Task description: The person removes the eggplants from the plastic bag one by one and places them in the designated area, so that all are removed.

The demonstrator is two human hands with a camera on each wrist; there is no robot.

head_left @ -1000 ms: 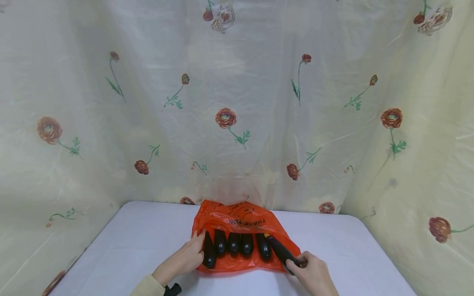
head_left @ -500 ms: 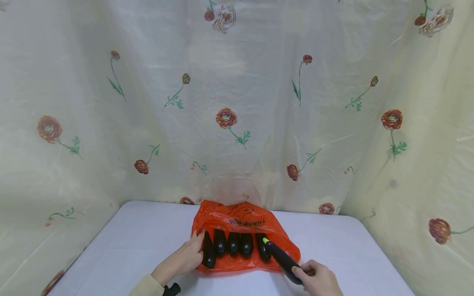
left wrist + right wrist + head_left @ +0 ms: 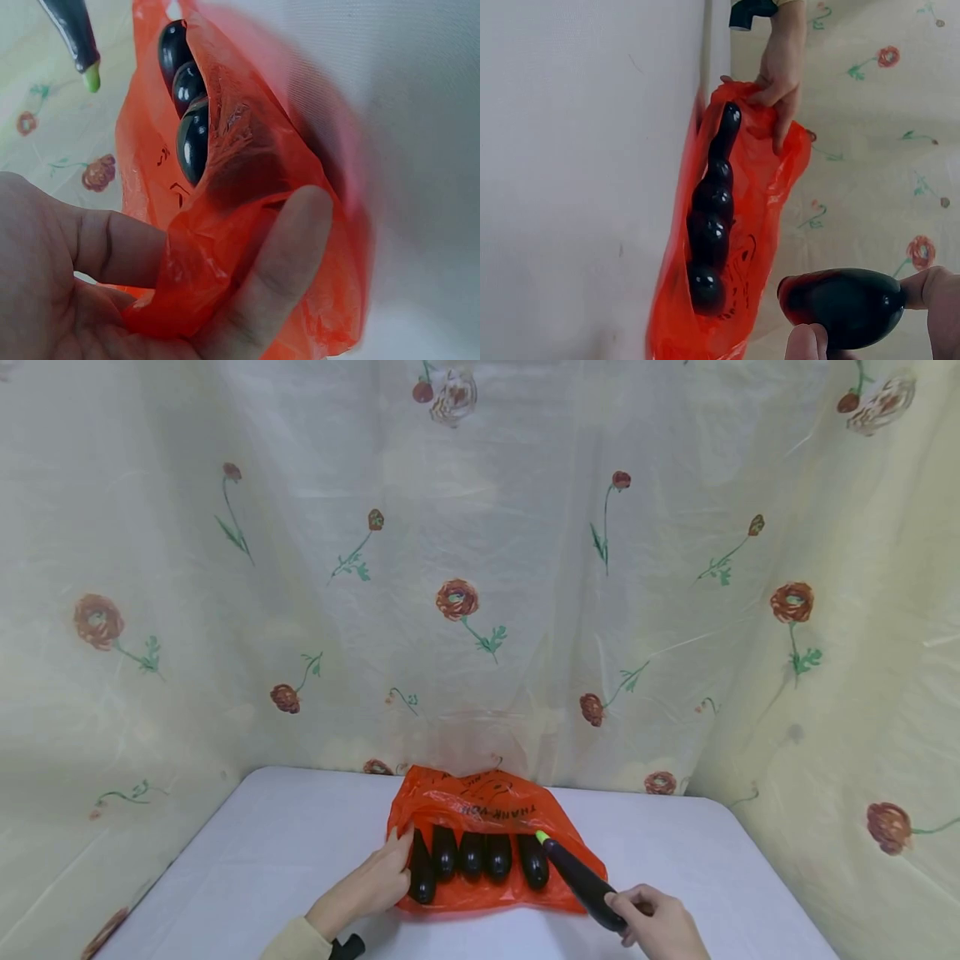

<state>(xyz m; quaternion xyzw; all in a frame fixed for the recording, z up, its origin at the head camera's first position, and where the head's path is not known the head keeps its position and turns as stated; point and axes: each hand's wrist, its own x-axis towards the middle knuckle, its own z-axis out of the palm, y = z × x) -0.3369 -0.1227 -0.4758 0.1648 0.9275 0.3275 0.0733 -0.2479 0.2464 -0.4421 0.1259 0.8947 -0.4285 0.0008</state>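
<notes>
A red plastic bag (image 3: 517, 806) lies on the table with its mouth toward me. Several dark eggplants (image 3: 498, 857) lie side by side in it, their rounded ends showing. My left hand (image 3: 382, 875) pinches the left edge of the bag's mouth; the left wrist view shows thumb and fingers (image 3: 281, 262) around the crumpled plastic. Another eggplant (image 3: 581, 878), with a green stem tip, is in my right hand (image 3: 660, 920), gripped near its rounded end. It appears raised in front of the bag's right side, stem pointing toward the bag. The bag hides the other eggplants' far ends.
White cloth covers the table (image 3: 675, 852). A flower-printed curtain (image 3: 525, 610) hangs behind the table and along both sides. The bag's back edge lies close to it. A black device (image 3: 347, 947) sits at my left wrist.
My right hand has moved right and toward me with the eggplant, drawing its stem end away from the bag's mouth. The left hand keeps its hold on the bag.
</notes>
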